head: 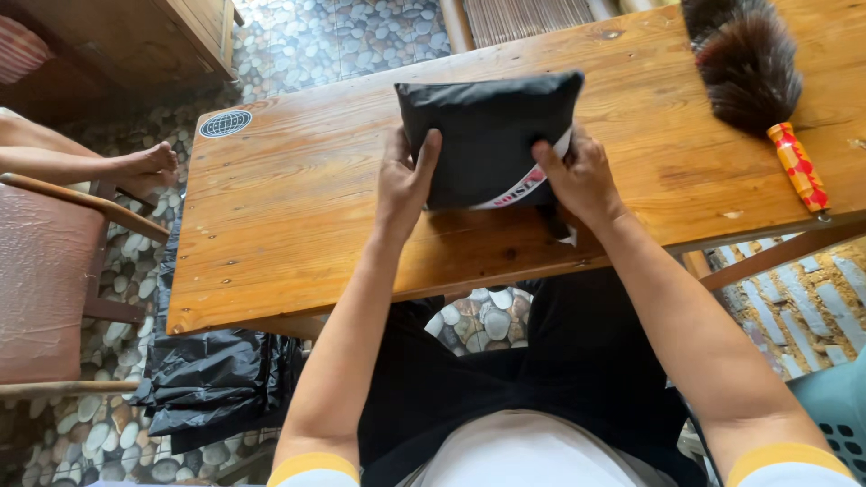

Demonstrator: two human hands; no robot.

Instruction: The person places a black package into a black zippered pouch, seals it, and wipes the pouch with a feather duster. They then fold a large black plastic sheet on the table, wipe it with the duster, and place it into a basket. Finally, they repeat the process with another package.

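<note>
A black pouch (487,135), soft and cushion-like, lies flat on a wooden table (298,225), near the middle of the near edge and directly in front of the seated person. The left hand (404,180) grips the pouch's left edge, thumb laid over the top face and the other fingers tucked underneath. The right hand (579,180) grips the lower right corner, fingers closed over a white band with red print (528,187) that runs across that corner. Both hands are clenched on the pouch, and it rests on the table surface between them. A feather duster (747,68) with dark plumes and a red and yellow handle lies at the right end of the table, well apart from the pouch. A round sticker (225,123) sits at the far left corner of the tabletop. Crumpled black plastic bags (212,379) lie on the pebble-pattern floor (334,41) beside the table's left end. Another person's bare foot (149,164) rests near a wooden chair (50,271) at the left.
</note>
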